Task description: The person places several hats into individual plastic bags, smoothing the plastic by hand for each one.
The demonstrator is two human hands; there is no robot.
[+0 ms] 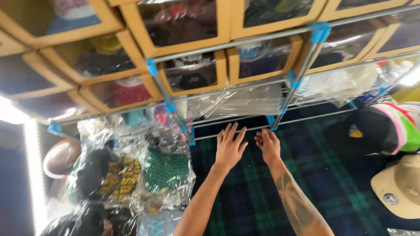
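Our two bare hands reach out side by side over a dark green and blue plaid cloth (262, 192), toward the lowest metal rail (232, 131) of a rack. Our left hand (229, 147) is spread flat, fingers apart and pointing far, holding nothing; its fingertips sit just near the rail, though we cannot tell if they touch it. Our right hand (267, 145) is looser, fingers half curled, also empty and just beside the left. The rack (302, 61) is thin grey tubing joined by blue plastic corners, and it stands at the far edge of the cloth, directly beyond our fingers. Its upper shelves carry tan boxes (188, 70) with clear windows that show caps inside. To our left, caps wrapped in clear plastic bags (131, 175) lie in a heap. To our right lie a black cap (367, 131) and a tan hat (400, 185).
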